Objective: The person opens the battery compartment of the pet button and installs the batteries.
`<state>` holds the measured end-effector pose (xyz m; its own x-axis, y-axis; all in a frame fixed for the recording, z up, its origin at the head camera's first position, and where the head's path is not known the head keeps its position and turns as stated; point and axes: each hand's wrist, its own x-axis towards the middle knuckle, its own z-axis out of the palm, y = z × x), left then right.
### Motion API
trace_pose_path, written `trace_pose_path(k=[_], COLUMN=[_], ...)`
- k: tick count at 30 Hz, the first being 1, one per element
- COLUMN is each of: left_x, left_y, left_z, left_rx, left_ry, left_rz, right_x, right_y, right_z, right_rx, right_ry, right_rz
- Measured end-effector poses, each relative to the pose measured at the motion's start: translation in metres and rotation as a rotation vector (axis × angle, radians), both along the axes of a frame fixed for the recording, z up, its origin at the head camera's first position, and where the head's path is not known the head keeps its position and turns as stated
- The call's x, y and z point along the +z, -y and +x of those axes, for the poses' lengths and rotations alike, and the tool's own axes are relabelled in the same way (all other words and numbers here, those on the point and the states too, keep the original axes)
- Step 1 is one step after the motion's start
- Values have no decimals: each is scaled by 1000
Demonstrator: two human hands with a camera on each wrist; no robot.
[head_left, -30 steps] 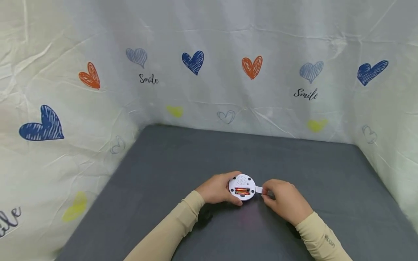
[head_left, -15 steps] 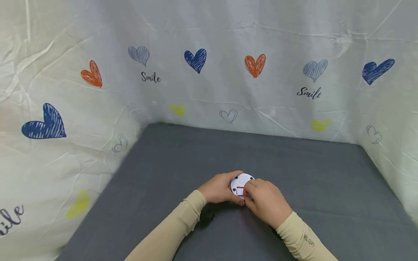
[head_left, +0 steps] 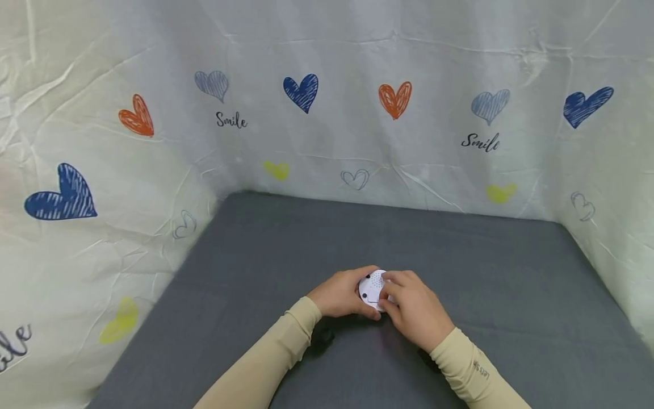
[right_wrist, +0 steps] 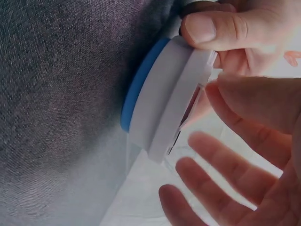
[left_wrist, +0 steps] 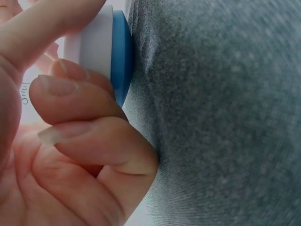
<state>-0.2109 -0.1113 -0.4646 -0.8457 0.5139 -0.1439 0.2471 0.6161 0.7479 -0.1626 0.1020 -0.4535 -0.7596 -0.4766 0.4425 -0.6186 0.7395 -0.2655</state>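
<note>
A round white device (head_left: 373,284) with speaker holes and dark feet has its underside facing up, above the grey cloth. The wrist views show a blue base on the white device (right_wrist: 162,96). My left hand (head_left: 337,294) grips its left rim between thumb and fingers. At the battery opening, my right hand (head_left: 418,311) holds the small white battery cover (head_left: 375,299) by thumb and index finger; its other fingers extend loosely in the right wrist view. A reddish gap shows beneath the cover there. The batteries are mostly hidden, and how far the cover is seated I cannot tell.
Grey cloth (head_left: 286,244) covers the table around both hands. A white curtain (head_left: 347,136) printed with hearts and "Smile" hangs along the back and both sides.
My right hand has come left from beside the device, bringing the battery cover over the opening. The orange batteries, visible before, are now covered from above. My left hand keeps its grip.
</note>
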Motion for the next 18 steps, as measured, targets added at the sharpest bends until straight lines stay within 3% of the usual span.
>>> trace_pose_path(k=[3, 9, 18], left_x=[-2, -3, 1], left_y=[-1, 0, -5], left_z=[0, 0, -4], left_rx=[-7, -19, -31], left_ry=[-6, -15, -23], left_rz=[14, 20, -10], right_x=[0, -1, -1], right_y=[-4, -7, -10], right_z=[-3, -9, -11], right_rx=[-23, -59, -100], right_ry=[43, 224, 289], right_rz=[-47, -130, -201])
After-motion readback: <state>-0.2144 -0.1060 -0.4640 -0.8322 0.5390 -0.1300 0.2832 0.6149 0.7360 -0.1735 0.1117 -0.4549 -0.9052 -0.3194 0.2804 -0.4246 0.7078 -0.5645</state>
